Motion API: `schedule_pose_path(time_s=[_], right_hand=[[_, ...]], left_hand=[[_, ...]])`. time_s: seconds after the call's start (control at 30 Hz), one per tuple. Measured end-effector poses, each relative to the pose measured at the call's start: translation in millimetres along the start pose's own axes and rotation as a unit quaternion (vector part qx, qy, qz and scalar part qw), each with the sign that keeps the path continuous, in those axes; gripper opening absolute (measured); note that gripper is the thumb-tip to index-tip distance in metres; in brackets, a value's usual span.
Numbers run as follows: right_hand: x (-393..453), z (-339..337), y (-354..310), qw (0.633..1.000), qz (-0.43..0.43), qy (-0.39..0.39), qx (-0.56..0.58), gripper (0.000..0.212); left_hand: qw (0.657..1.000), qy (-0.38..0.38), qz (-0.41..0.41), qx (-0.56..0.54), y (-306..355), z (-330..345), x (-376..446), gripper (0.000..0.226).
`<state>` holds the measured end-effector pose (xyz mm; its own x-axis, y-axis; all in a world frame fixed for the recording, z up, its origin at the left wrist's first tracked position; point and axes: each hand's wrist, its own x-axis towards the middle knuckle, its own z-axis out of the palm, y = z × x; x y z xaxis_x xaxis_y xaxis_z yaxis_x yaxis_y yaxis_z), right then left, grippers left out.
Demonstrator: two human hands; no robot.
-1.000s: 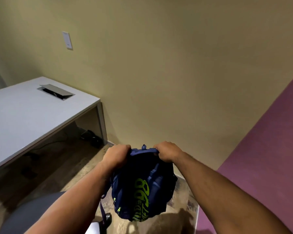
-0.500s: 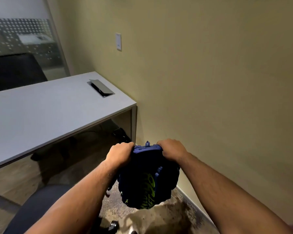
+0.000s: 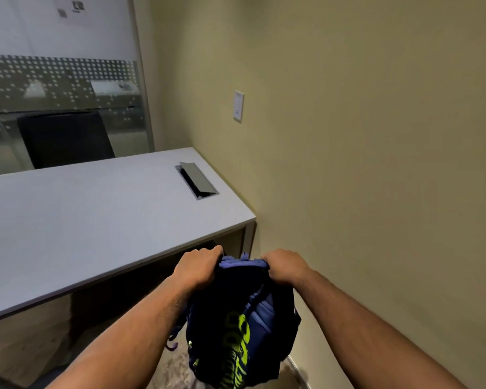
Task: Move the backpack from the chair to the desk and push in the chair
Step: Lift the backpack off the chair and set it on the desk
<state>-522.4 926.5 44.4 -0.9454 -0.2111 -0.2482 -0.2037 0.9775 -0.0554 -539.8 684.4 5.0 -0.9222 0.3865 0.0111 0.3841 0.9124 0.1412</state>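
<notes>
- Head view: both hands grip the top of the backpack. Left hand is fisted on the top left corner, right hand is fisted on the top right corner, and the blue grab handle shows between them.
- Backpack hangs in the air, clear of any surface, in front of the desk's near right corner, with its bottom below desktop level. Dark body, neon green print, purple zipper pull dangling on the left side.
- Chair: only a dark sliver at bottom left, can't tell for sure that it's the seat.
- Risk: bag body sits lower than the desk's front edge, so swinging it forward without lifting likely bumps it on the edge or corner. The grip is on fabric corners only, so the slack body may swing and a hand could slip.
- Risk: cable hatch is propped open near the desk's right end, so a bag dropped there could catch the flap.
- Room: desktop is bare apart from the hatch, with a wide span to the left. Wall runs close along the right and desk end is nearly against it, so little room that side.
</notes>
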Motion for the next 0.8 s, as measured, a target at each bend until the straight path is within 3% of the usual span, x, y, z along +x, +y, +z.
schedule_pose_path(time_s=[0.43,0.6,0.8], right_hand=[[152.4,-158.7,15.6,0.988,-0.048,0.145,0.002,0.018],[205.7,-217.9,21.6,0.975,-0.070,0.209,0.000,0.009],[281.3,-274.6,42.0,0.960,-0.089,0.265,-0.017,0.017]], left_hand=[[0.993,0.094,0.016,-0.069,-84.5,-132.8,162.0,0.018],[0.991,0.113,0.034,-0.066,-113.4,-182.9,233.5,0.031],[0.986,0.153,0.021,-0.054,-140.3,-225.9,321.9,0.036]])
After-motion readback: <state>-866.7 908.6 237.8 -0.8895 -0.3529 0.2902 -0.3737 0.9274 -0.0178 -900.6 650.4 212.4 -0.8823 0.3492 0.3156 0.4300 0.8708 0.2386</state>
